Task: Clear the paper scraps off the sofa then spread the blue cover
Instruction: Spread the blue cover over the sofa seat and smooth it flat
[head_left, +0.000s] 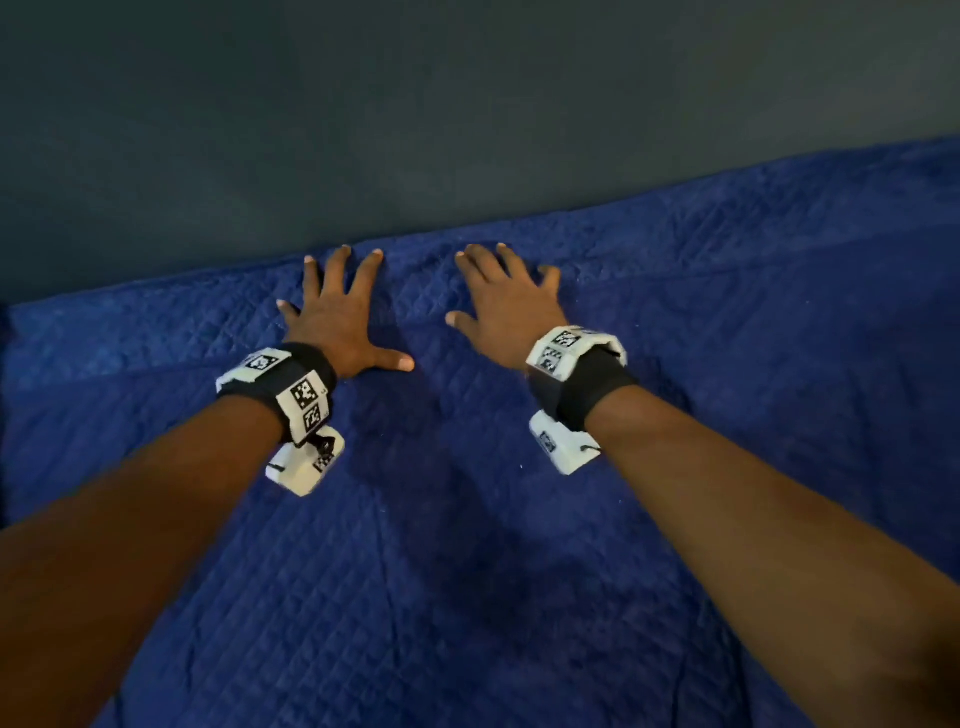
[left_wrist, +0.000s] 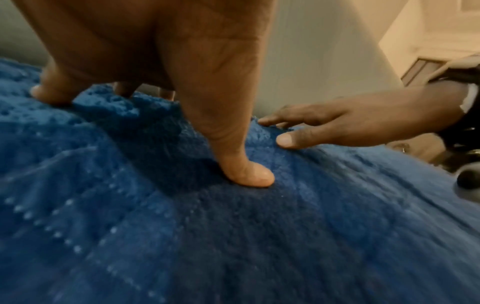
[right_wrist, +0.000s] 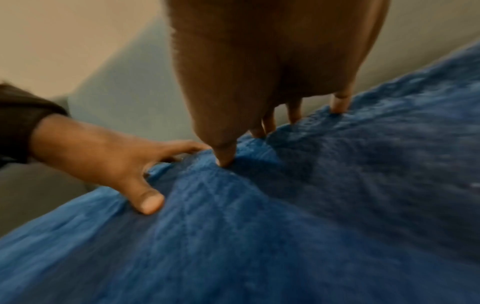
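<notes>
The blue quilted cover (head_left: 519, 545) lies spread over the sofa and fills most of the head view. My left hand (head_left: 340, 317) lies flat on it with fingers splayed, near the cover's far edge. Beside it, my right hand (head_left: 506, 306) presses down the same way, fingers spread. In the left wrist view my left thumb (left_wrist: 246, 174) pushes into the cover (left_wrist: 233, 246), and the right hand (left_wrist: 337, 123) rests beyond it. The right wrist view shows my right fingertips (right_wrist: 226, 158) on the cover (right_wrist: 285, 226), with the left hand (right_wrist: 109, 160) at the left. No paper scraps are in sight.
The dark grey sofa back (head_left: 363, 130) rises just past the cover's far edge, right at my fingertips. A few tiny white specks (head_left: 521, 466) dot the cover. A pale wall (left_wrist: 428, 30) shows beyond the sofa in the left wrist view.
</notes>
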